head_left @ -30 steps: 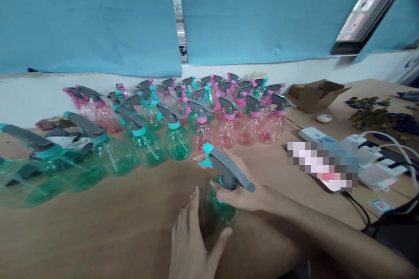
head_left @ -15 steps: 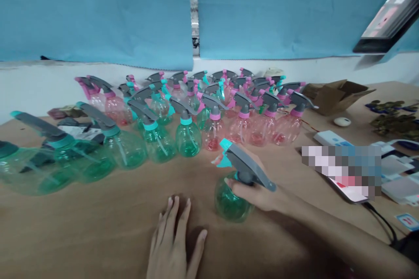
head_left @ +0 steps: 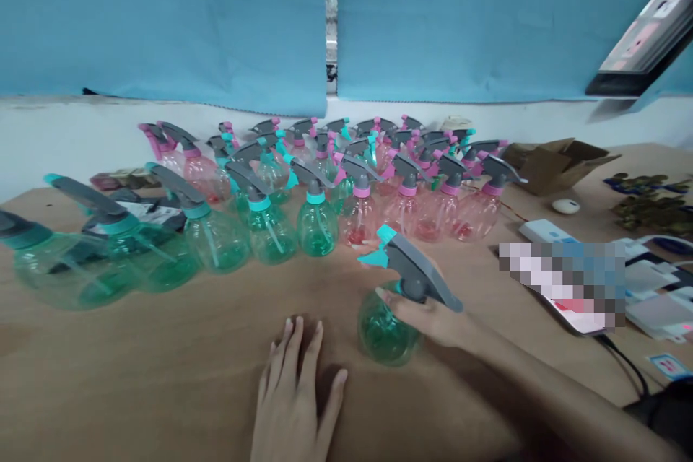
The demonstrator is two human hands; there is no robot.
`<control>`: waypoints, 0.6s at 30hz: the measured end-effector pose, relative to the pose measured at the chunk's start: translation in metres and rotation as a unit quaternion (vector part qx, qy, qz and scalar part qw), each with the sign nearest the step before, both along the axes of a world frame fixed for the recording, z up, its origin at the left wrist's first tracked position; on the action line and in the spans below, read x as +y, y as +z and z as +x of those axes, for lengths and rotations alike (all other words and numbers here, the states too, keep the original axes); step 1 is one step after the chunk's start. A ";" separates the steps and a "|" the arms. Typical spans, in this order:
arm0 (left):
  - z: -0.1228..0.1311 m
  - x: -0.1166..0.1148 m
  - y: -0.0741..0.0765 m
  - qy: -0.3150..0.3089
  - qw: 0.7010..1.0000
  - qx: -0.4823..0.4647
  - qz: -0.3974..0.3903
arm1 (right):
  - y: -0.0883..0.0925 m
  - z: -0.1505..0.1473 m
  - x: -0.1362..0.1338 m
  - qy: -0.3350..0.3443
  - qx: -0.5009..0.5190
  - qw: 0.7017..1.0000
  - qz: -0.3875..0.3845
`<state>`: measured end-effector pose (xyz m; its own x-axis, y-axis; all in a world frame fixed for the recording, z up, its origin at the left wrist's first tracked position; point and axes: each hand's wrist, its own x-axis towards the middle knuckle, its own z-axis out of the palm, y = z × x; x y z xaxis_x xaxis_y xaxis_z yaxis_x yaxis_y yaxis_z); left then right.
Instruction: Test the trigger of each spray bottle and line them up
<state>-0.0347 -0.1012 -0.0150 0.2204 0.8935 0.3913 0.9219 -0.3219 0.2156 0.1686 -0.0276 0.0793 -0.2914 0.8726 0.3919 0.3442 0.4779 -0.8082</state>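
Fingers of my right hand (head_left: 438, 321) are closed around the neck of a green spray bottle (head_left: 387, 336), just under its grey trigger head (head_left: 419, 269). I see my thumb lying across the top of the green body, while the turquoise nozzle (head_left: 386, 236) points up and to the left. This bottle is near the front of the wooden table (head_left: 162, 375), right of centre; I cannot tell whether its base touches the surface.

My left hand (head_left: 295, 408) is beside it, to the left, palm down and apart from the bottle, its fingers spread wide and holding nothing.

Behind both hands I see many more spray bottles: green ones with turquoise collars (head_left: 317, 231) at left, and pink ones (head_left: 408, 216) in the centre. To the right lie a phone (head_left: 579, 325) with a pixelated screen, a round white object (head_left: 566, 206) and a brown cardboard box (head_left: 557, 164). Blue sheeting (head_left: 162, 22) covers the wall.
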 end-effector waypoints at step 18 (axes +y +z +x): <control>0.003 -0.001 0.000 -0.006 0.999 0.035 0.038 | -0.010 -0.003 0.000 0.004 0.039 0.999 -0.025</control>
<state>-0.0317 -0.1018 -0.0148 0.2597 0.8587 0.4418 0.9301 -0.3455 0.1248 0.1660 -0.0275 0.0689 -0.2688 0.8894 0.3698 0.2750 0.4388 -0.8555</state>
